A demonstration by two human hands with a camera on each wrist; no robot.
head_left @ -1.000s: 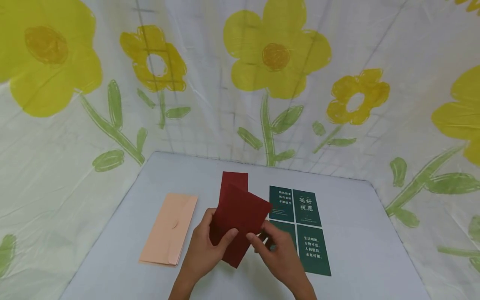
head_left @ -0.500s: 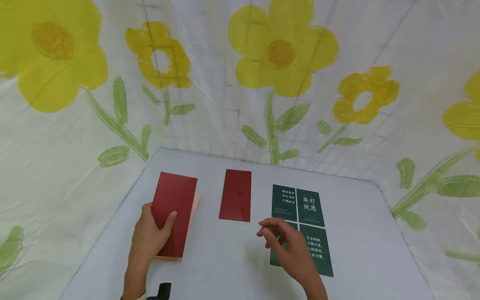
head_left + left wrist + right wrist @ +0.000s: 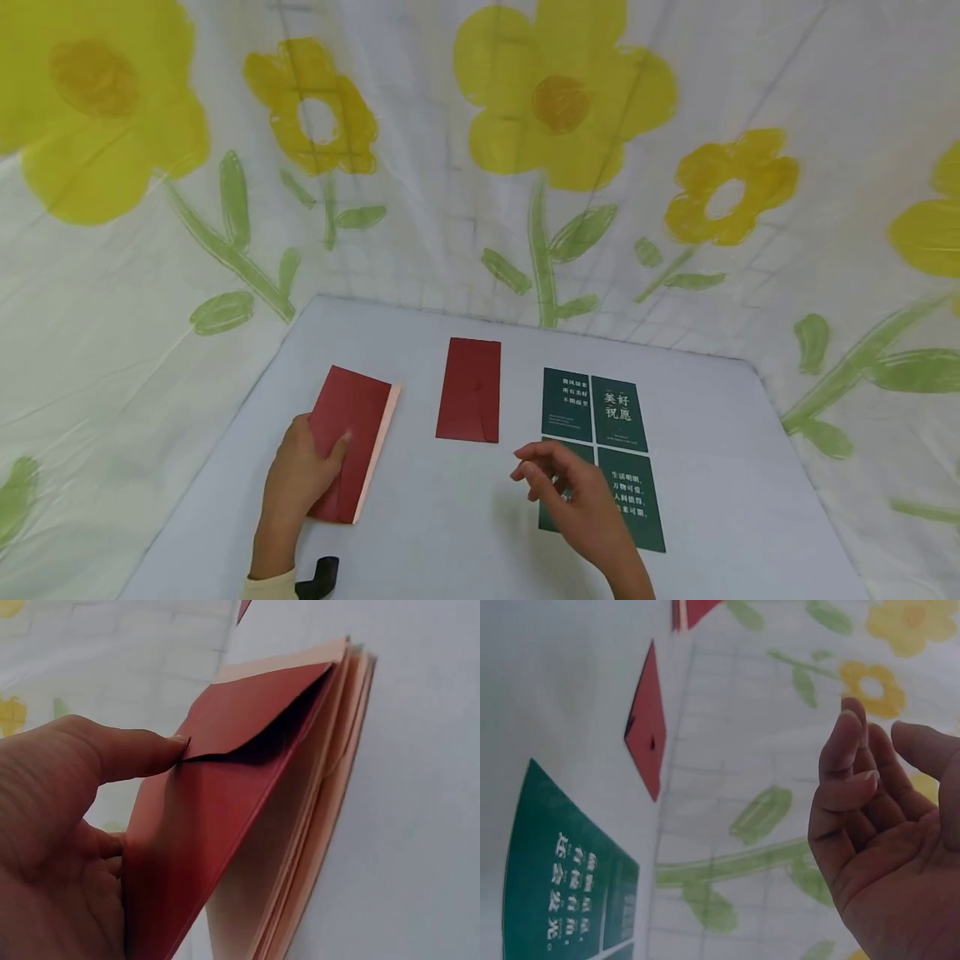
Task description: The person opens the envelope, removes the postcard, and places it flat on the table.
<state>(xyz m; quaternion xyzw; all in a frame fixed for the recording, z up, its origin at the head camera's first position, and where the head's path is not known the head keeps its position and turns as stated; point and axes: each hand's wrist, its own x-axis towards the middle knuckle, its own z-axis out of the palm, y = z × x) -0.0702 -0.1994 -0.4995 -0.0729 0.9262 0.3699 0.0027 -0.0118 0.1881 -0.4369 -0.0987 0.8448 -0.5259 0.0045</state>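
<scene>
In the head view my left hand holds a red envelope at its left side, thumb on the front. The left wrist view shows the thumb tip at the edge of the red envelope's flap. Right behind it sit several pink envelopes, mostly covered by the red one, with only their right edge showing from above. My right hand hovers over the green cards with fingers loosely bent and nothing in them; the right wrist view shows its bare palm.
A second red envelope lies flat at the table's middle back. Green cards with white writing lie in a two-by-two block on the right, partly under my right hand. A flowered curtain hangs behind the white table.
My left hand has carried the red envelope left, onto the pink envelopes, and tilted it slightly. My right hand has let go of the red envelope and moved a little right.
</scene>
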